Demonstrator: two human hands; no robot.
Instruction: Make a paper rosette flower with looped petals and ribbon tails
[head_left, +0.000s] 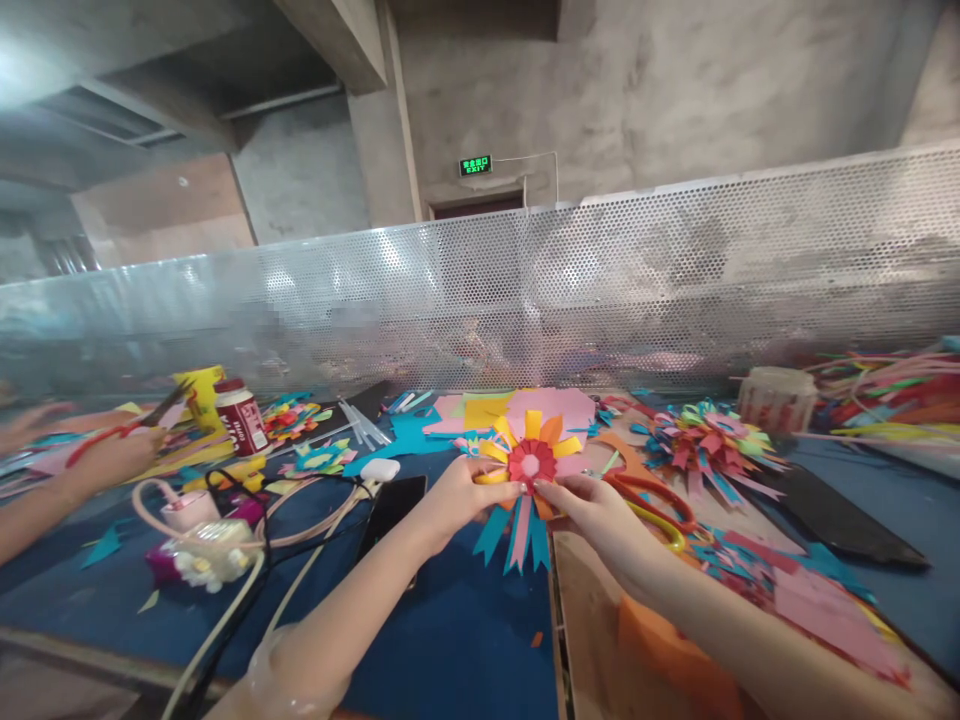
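Observation:
Between my two hands is a paper flower (530, 463) with a red and pink centre, yellow, orange and pink loops around it, and blue and pink ribbon tails hanging below. My left hand (459, 505) pinches its left edge, thumb on the front. From the right, my right hand (592, 510) grips its lower right side, also with the thumb in front. Scissors (656, 500) with orange and yellow handles lie just beyond my right hand. Under my left forearm rests a dark phone (391, 515), partly covered.
At the left, another person's hand (127, 455) holds scissors (161, 405). A dark red bottle (240, 415), a power strip (210, 553) and cables stand nearby. Finished paper flowers (709, 440), paper scraps (832, 605) and a clear jar (776, 400) lie right. A perforated metal partition (637, 280) closes the back.

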